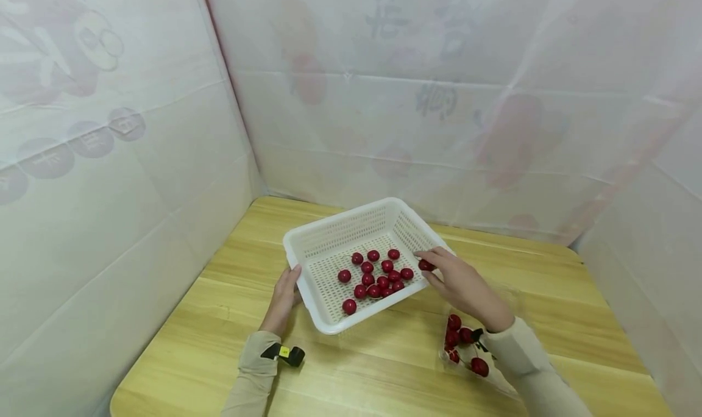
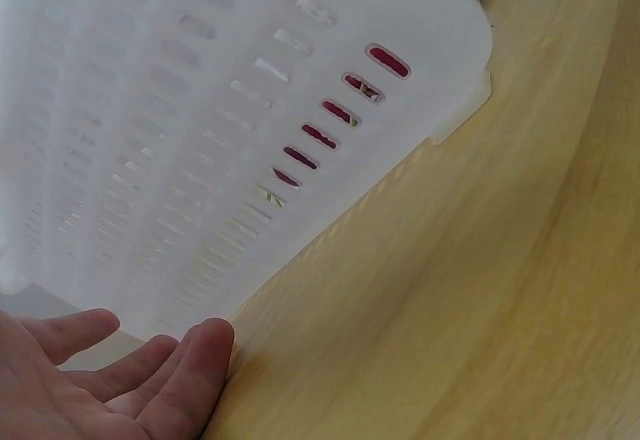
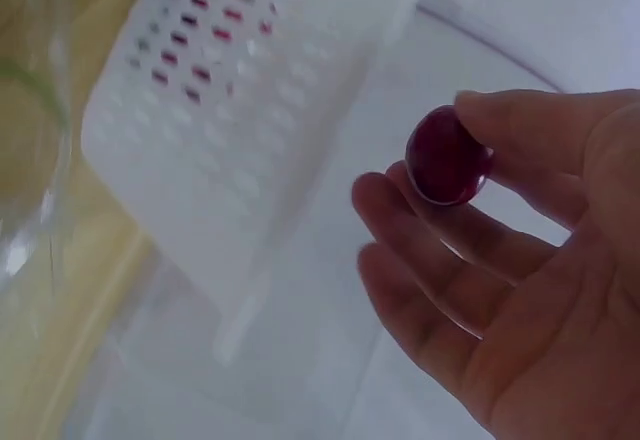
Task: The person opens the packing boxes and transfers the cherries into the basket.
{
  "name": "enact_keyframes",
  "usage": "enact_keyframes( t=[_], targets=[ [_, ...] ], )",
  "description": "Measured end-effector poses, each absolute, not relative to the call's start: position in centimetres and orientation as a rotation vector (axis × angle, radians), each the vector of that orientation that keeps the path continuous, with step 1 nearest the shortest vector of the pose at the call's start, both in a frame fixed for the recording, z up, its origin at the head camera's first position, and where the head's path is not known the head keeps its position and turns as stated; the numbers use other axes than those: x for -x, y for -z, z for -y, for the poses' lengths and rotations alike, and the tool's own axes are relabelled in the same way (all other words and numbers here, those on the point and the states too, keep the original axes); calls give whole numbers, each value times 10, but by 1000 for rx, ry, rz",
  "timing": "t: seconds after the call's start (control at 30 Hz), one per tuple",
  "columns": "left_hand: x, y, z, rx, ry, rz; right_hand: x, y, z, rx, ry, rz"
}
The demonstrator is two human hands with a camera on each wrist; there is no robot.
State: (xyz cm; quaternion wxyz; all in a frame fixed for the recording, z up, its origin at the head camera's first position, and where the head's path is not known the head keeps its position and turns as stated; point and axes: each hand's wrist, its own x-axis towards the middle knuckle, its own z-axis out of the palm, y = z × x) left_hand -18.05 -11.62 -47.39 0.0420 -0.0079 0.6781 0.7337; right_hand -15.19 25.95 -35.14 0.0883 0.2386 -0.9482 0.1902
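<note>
A white perforated plastic basket (image 1: 351, 219) holds several dark red cherries (image 1: 367, 267). At its left end my left hand (image 1: 284, 295) grips the rim, thumb above and fingers below it. The left wrist view shows those fingers (image 2: 190, 370) against the basket's wall, with red showing through its slots. My right hand (image 1: 457, 280) pinches one cherry (image 3: 447, 156) between thumb and fingers, over the basket's right rim. In the right wrist view the other fingers are spread and loosely bent.
Below my right forearm, a clear plastic box (image 1: 443, 357) with several cherries (image 1: 479, 367) stands on the wooden table (image 1: 384, 374), partly hidden by the sleeve. Pale printed cloth walls (image 1: 384, 130) enclose the table at the back and sides.
</note>
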Motion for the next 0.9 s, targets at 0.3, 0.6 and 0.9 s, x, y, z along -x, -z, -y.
enact_keyframes(
  t=[0.3,0.6,0.9],
  targets=[
    [179,477,112,37,-2249,-2050,166,373,-239,-773,-550,2839],
    [179,476,111,20,-2237,-2044,139,374,-262,-653,-593,2828],
    [179,472,119,-12,-2242,-2065,71,367,-316,-371,-759,2925]
  ],
)
